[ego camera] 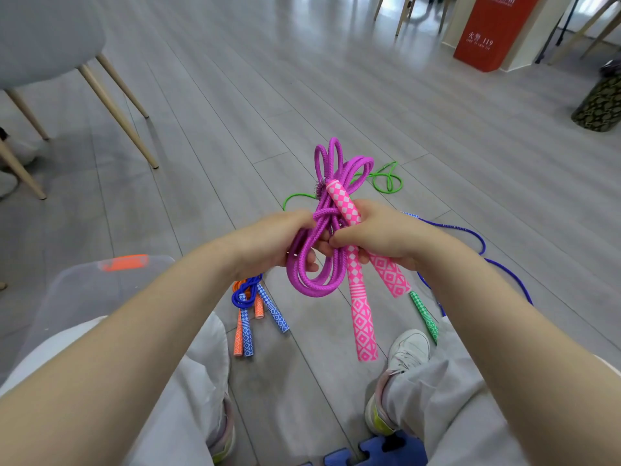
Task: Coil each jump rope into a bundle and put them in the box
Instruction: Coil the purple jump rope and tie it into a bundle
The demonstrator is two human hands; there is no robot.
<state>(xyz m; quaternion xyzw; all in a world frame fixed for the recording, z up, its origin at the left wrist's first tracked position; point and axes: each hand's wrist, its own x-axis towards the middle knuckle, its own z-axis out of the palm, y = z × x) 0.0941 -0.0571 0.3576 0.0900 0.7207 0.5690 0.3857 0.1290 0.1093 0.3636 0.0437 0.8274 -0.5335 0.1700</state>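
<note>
- A grey chair (pixel 40 38) with pale wooden legs stands at the far left on the grey plank floor (pixel 235 95).
- A clear plastic box (pixel 84 287) with an orange latch sits low on the left, partly behind the person's left forearm.
- Just right of the box, a coiled blue rope (pixel 248 294) and an orange rope (pixel 239 331) lie together on the floor, handles pointing toward the person.
- The left hand (pixel 268 243) has its fingers curled round the loops of the purple rope (pixel 322 230), gripping them in mid-air.
- The purple rope is bundled in loops between both hands, above the floor, with its pink patterned handles (pixel 361 317) hanging down.
- The right hand (pixel 379 237) grips the same bundle, fingers closed round one pink handle and the cord.
- A green rope (pixel 386 178) lies loose on the floor behind the bundle, and its green handle (pixel 425 314) shows near the right shoe (pixel 406 351).
- A second blue rope (pixel 477 243) trails uncoiled on the floor to the right.
- A red cabinet (pixel 490 31) stands at the far upper right.
</note>
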